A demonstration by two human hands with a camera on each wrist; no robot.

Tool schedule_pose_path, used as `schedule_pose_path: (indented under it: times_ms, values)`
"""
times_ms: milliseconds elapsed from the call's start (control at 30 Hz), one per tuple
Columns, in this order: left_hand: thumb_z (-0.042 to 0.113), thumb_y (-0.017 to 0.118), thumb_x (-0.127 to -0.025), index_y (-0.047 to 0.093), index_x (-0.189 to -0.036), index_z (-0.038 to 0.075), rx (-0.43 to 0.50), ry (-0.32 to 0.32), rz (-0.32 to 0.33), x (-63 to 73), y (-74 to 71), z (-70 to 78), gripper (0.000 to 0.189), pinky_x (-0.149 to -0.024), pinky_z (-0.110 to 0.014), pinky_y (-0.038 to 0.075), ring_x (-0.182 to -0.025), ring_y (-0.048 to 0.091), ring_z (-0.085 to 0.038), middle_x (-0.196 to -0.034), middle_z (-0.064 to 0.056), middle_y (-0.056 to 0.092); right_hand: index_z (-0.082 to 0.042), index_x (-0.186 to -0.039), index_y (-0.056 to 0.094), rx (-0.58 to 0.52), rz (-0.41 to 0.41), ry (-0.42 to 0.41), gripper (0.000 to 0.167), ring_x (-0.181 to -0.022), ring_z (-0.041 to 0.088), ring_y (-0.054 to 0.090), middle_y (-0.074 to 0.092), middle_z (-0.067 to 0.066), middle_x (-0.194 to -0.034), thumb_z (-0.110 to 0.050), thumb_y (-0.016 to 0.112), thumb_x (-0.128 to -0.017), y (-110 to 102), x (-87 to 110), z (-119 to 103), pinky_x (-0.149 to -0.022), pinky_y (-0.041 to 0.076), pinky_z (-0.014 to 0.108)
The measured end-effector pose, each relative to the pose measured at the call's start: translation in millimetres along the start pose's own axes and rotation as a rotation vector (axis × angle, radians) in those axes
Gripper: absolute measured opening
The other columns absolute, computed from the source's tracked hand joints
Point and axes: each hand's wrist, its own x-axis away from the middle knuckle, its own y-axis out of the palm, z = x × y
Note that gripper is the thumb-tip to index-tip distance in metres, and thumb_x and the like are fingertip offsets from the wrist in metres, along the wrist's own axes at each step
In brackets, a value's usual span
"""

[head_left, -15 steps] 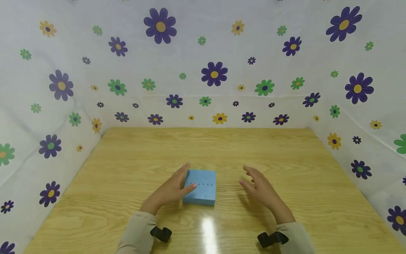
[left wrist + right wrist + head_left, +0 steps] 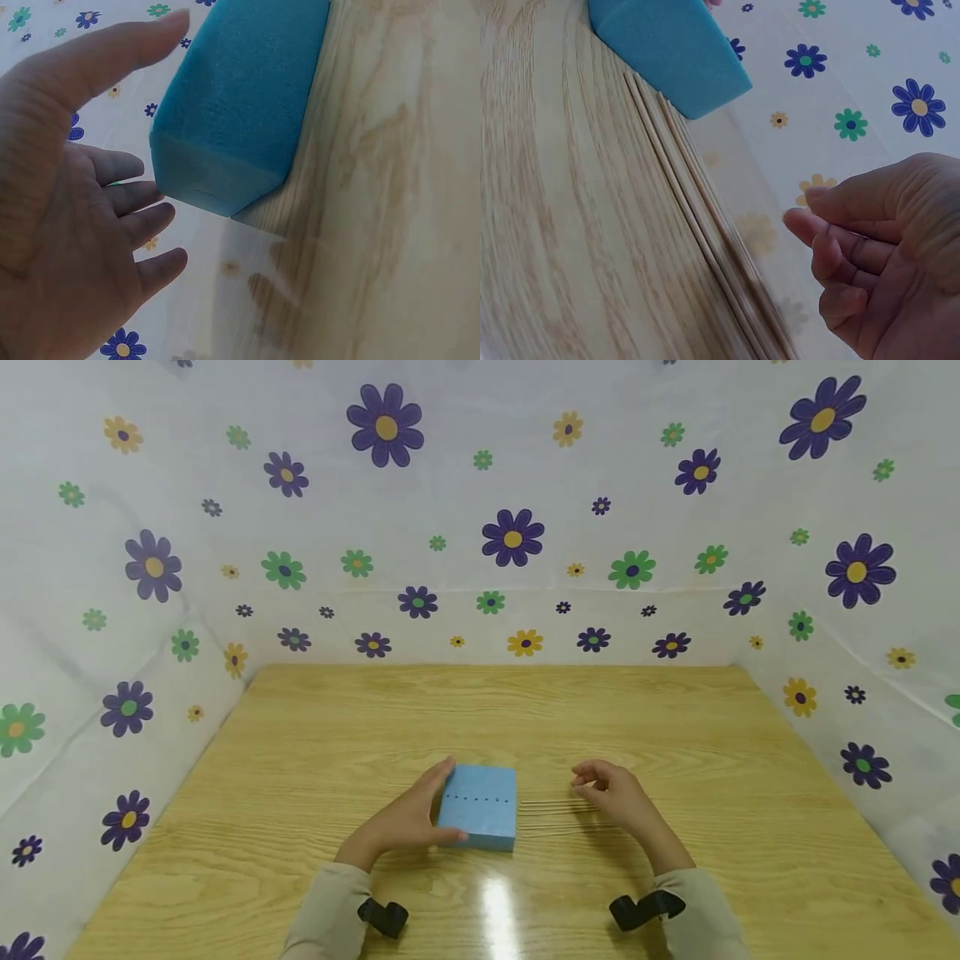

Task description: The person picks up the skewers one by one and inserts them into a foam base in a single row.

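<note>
A light blue block (image 2: 480, 818) with a row of several small dark holes across its top stands on the table. My left hand (image 2: 405, 818) spans its left side, thumb at the near left edge and fingers at the far left corner; the left wrist view shows these fingers (image 2: 161, 217) loosely extended beside the block. Right of the block lie several thin wooden sticks (image 2: 551, 818), roughly parallel. Over their far side hovers my right hand (image 2: 615, 793), fingers curled and thumb tip close to the index fingertip. Nothing shows between them in the right wrist view.
The wood-grain table (image 2: 337, 710) meets a white flower-printed cloth (image 2: 450, 493) at the back and both sides. Each wrist wears a black strap-like mount, the left one (image 2: 384, 917) and the right one (image 2: 645, 910).
My left thumb has slid from the block's top to its near edge. My right hand's fingers have drawn together from a spread pose. The block and sticks stay in place.
</note>
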Motion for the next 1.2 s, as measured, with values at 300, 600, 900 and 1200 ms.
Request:
schedule_pose_path:
  times_ms: [300, 600, 900, 1200]
  values:
    - [0.037, 0.076, -0.08, 0.01, -0.153, 0.008, 0.022, -0.003, -0.007, 2.5, 2.2, -2.8, 0.103, -0.111, -0.052, 0.023, -0.143, 0.011, -0.03, -0.158, -0.008, 0.008, 0.004, -0.108, 0.063, 0.098, -0.017, 0.047, 0.021, -0.07, 0.015, 0.052, 0.063, 0.007, -0.089, -0.001, 0.062, -0.088, -1, -3.0, 10, -0.056, 0.044, 0.026]
    - [0.04, 0.076, -0.079, 0.018, -0.152, 0.009, 0.021, 0.012, -0.014, 0.3, 2.7, -6.6, 0.099, -0.109, -0.052, 0.026, -0.143, 0.014, -0.029, -0.158, -0.005, 0.011, 0.002, -0.101, 0.065, 0.152, -0.032, 0.035, 0.015, -0.068, 0.015, 0.051, 0.062, 0.006, -0.084, 0.001, 0.062, -0.086, 2, -6.3, 18, -0.055, 0.043, 0.025]
    - [0.04, 0.076, -0.079, 0.02, -0.152, 0.011, 0.047, 0.021, -0.004, 1.1, 4.4, -10.8, 0.097, -0.108, -0.053, 0.027, -0.143, 0.014, -0.029, -0.158, -0.006, 0.012, 0.002, -0.099, 0.066, 0.181, -0.067, -0.027, 0.014, -0.069, 0.013, 0.05, 0.061, 0.003, -0.08, 0.004, 0.063, -0.085, 1, -10.3, 21, -0.058, 0.042, 0.024]
    - [0.04, 0.075, -0.08, 0.02, -0.152, 0.01, 0.046, 0.024, -0.006, 1.8, 1.6, -10.3, 0.095, -0.108, -0.054, 0.027, -0.143, 0.014, -0.029, -0.158, -0.006, 0.011, 0.001, -0.098, 0.066, 0.208, -0.094, -0.073, 0.012, -0.068, 0.013, 0.049, 0.06, 0.001, -0.079, 0.001, 0.061, -0.087, -1, -13.6, 21, -0.058, 0.042, 0.024]
